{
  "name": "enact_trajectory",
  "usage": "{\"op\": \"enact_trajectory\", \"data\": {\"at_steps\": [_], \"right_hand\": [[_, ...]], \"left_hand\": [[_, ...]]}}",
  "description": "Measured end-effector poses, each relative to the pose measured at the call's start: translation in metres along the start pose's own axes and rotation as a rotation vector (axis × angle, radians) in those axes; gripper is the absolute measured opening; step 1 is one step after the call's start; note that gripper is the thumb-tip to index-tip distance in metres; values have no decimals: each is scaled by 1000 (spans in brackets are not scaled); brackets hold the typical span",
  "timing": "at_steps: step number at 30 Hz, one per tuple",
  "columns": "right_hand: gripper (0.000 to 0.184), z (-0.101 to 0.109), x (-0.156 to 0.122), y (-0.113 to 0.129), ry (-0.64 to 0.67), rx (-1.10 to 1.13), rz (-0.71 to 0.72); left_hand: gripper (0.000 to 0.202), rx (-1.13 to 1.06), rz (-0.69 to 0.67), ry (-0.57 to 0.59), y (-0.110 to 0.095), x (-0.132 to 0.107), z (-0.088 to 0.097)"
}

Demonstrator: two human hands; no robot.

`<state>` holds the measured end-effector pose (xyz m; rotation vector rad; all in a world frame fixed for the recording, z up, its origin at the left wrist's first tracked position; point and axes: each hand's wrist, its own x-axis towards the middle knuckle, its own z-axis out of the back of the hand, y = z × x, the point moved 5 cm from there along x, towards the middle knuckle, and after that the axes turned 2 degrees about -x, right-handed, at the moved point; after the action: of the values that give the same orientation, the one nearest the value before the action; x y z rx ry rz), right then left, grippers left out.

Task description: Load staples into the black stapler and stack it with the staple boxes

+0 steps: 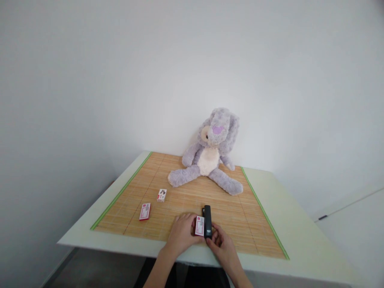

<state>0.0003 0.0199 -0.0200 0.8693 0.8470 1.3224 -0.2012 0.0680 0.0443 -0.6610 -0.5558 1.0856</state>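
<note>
My left hand point(185, 232) is curled around a small white and red box point(199, 226) near the front edge of the bamboo mat point(168, 208). Right beside that box stands a black stapler point(207, 221), its long side toward the box. The fingers and thumb of my right hand point(220, 243) close on the stapler's near end. A second white and red box point(145, 211) lies to the left on the mat. Just beyond it is a smaller white box point(161, 195) with a dark picture on top.
A grey plush rabbit point(209, 160) sits at the back of the mat, leaning on the wall point(135, 80), its legs spread toward me. Green strips edge the mat on both sides. The white table point(288, 224) extends past the mat to the right.
</note>
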Motion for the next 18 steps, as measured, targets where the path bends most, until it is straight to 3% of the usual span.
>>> {"op": "enact_trajectory", "data": {"at_steps": [4,9,11,13,14,16,17,18], "right_hand": [[62,1,-1,4,-17,12,2],[65,1,-2,5,-7,12,-10],[66,0,-3,4,3,11,-6],[67,0,-3,2,1,15,-4],[67,0,-3,1,-4,14,-3],[68,0,-2,0,-12,1,0],[68,0,-2,0,-15,-7,4],[68,0,-2,0,-17,-14,8]], "left_hand": [[61,19,21,-46,2,-3,-10],[99,-8,21,-74,11,-7,-8],[86,2,50,-186,25,-13,12],[51,100,130,-407,48,-26,47],[44,178,201,-540,63,-35,68],[47,329,382,-760,93,-55,106],[52,386,460,-800,107,-63,119],[57,409,502,-763,118,-67,127]]}}
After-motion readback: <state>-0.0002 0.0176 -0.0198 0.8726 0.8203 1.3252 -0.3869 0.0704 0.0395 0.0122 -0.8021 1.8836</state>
